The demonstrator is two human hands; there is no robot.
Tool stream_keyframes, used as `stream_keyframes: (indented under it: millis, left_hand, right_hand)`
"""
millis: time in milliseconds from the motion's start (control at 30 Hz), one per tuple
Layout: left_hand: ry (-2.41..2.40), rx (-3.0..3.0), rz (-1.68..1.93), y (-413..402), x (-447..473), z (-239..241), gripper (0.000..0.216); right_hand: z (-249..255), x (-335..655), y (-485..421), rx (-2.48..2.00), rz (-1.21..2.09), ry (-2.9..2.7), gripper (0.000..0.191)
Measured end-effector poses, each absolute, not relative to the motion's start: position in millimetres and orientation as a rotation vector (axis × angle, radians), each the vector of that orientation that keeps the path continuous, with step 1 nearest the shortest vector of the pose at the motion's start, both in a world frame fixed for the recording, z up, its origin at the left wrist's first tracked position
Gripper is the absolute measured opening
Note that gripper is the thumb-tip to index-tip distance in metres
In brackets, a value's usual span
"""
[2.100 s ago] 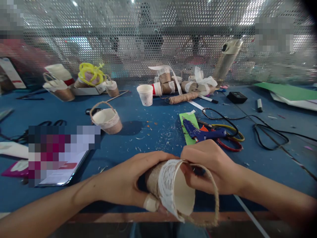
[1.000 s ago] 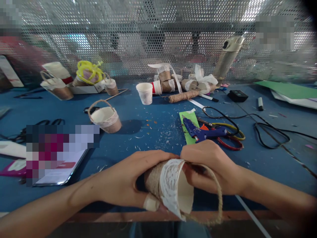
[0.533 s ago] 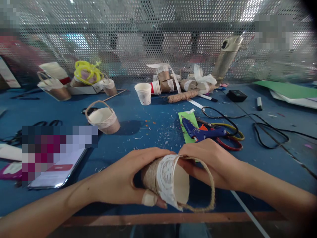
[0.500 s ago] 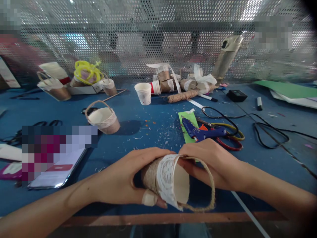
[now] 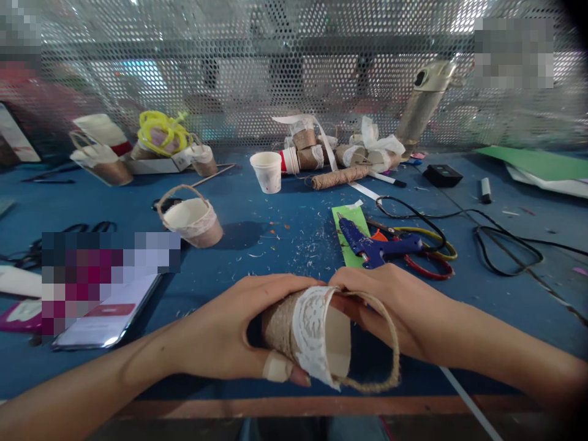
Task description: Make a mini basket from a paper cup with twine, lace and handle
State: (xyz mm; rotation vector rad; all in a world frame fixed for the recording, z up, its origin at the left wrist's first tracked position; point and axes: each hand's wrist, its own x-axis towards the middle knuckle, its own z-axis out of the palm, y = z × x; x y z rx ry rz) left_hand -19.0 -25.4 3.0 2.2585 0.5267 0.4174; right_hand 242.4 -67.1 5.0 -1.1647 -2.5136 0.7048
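My left hand is wrapped round a paper cup basket lying on its side, covered in jute twine with a white lace band at the rim. A bandage sits on my left thumb. My right hand pinches the cup's rim where the jute handle joins it. The handle loops down to the right of the open mouth. Both hands hover near the blue table's front edge.
A finished cup basket stands to the left. A blue glue gun lies on green paper beside scissors and black cables. A phone, a white cup, a twine spool and more baskets are around.
Both hands and the basket have shifted slightly left and up. The grip stays the same and the handle loop hangs a little closer to the rim.
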Motion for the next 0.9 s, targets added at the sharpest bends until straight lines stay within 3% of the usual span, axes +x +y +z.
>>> stream_keyframes:
  millis: [333, 900]
  left_hand:
    - [0.527, 2.285, 0.409, -26.3, -20.5, 1.2, 0.074]
    - [0.496, 2.261, 0.436, -29.9, -18.5, 2.8, 0.063]
  right_hand:
    - [2.1, 237.8, -68.7, -1.115, 0.633, -2.444, 0.012]
    - [1.1, 234.5, -71.7, -0.995, 0.652, -2.357, 0.009]
